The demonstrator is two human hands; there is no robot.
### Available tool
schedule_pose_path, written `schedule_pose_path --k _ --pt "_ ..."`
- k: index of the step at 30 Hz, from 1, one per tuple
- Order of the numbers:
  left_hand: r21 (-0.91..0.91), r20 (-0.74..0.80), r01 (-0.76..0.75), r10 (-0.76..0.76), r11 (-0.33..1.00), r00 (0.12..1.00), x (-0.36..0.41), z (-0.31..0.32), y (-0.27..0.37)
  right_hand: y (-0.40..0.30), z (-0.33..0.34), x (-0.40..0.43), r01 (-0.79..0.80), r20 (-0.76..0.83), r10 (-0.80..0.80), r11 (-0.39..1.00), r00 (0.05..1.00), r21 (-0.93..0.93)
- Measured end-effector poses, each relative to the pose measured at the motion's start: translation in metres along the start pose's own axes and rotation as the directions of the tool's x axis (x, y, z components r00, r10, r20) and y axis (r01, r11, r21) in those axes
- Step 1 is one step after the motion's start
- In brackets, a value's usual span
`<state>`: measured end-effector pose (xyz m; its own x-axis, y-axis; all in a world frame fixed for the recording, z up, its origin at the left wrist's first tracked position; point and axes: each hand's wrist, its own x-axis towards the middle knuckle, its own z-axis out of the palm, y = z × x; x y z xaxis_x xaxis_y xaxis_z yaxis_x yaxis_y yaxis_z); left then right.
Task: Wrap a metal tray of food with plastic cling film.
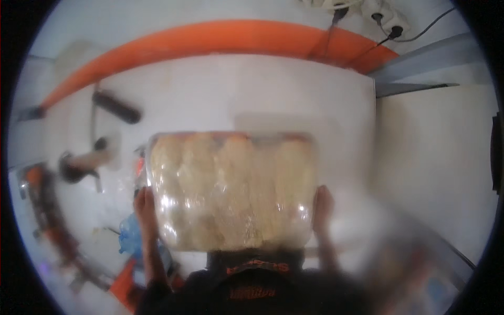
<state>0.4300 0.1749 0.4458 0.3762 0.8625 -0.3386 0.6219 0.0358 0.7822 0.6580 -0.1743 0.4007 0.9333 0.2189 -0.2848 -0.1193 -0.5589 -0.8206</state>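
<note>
A large package in clear shiny plastic wrap (232, 193) is held up in front of my body. Its beige contents form several lengthwise bulges; what they are cannot be made out. My left hand (145, 201) grips the package's left side, and my right hand (323, 202) has hold of its right side. Most fingers are hidden behind or against the wrap. The package's near edge meets the front of my dark shirt (256, 283), and it covers part of the white table (189, 98).
On the table's left lie a dark cylindrical object (118, 107) and a blurred black-and-tan tool (84, 160). Blue plastic (130, 236) sits beside my left forearm. Power sockets (388, 23) with plugged cables hang above the orange wall band (236, 37). A pale surface (429, 157) stands at right.
</note>
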Motion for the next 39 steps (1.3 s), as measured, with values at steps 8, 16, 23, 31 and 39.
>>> schedule_pose_path --k 8,16,23,31,39 --pt "0.107 0.138 -0.468 0.453 0.877 0.881 0.191 0.042 -0.047 -0.011 0.144 0.166 0.291 0.054 -0.297 0.952 0.954 0.093" --pt "0.094 0.307 -0.394 0.35 0.914 0.885 0.273 0.073 -0.082 0.063 0.21 0.21 0.201 0.059 -0.207 0.975 0.977 0.093" --pt "-0.498 -0.115 -0.042 -0.019 0.866 0.993 0.154 0.093 -0.208 0.071 0.114 0.113 0.156 -0.266 -0.143 0.987 0.953 0.028" --pt "-0.127 0.23 -0.077 0.105 0.989 0.968 0.035 0.13 -0.097 0.07 0.099 0.031 -0.024 0.109 0.019 0.999 0.994 0.038" --pt "-0.439 0.256 0.061 0.059 0.896 0.965 -0.001 0.145 -0.139 0.084 0.073 0.024 -0.048 0.207 0.018 0.988 0.978 0.144"
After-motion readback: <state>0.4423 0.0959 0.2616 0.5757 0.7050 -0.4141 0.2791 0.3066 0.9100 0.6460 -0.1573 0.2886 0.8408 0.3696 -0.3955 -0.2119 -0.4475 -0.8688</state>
